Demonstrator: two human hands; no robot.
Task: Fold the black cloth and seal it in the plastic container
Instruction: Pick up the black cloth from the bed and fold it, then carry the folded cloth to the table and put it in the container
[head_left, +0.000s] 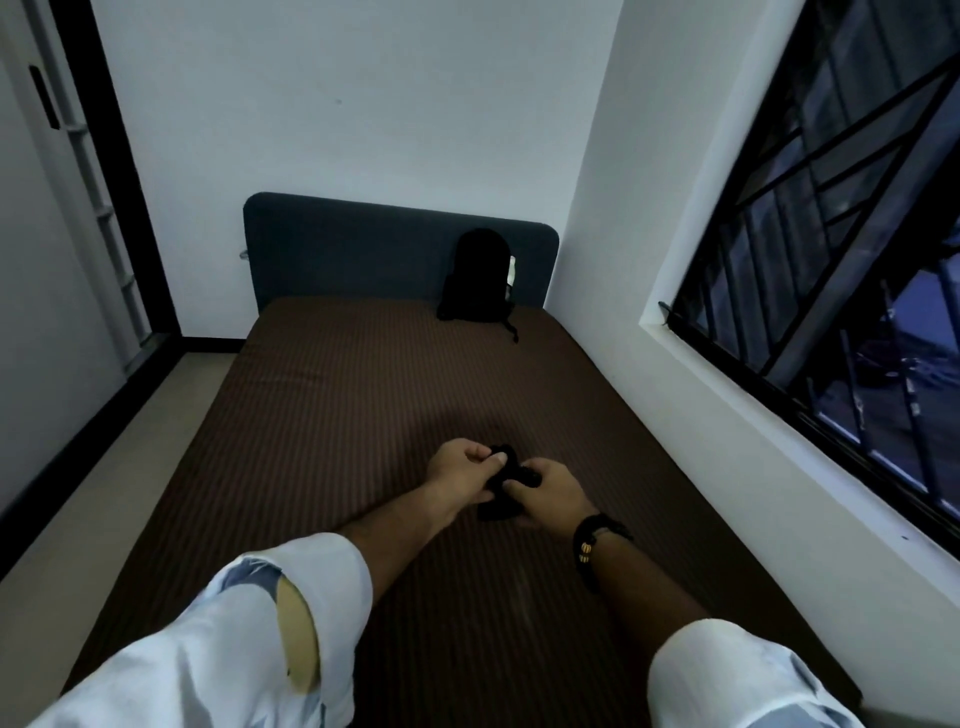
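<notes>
Both hands, left hand (460, 475) and right hand (548, 496), are closed on a bunched black cloth (501, 491) at lower centre, above the brown striped bed (363, 415).

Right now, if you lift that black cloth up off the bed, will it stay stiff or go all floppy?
Probably floppy: the black cloth is bunched and crumpled between the left hand and right hand, not holding a flat shape. It likely weighs little, since fingers alone pinch it. It should not roll on the bed, as it is soft and lumpy.
</notes>
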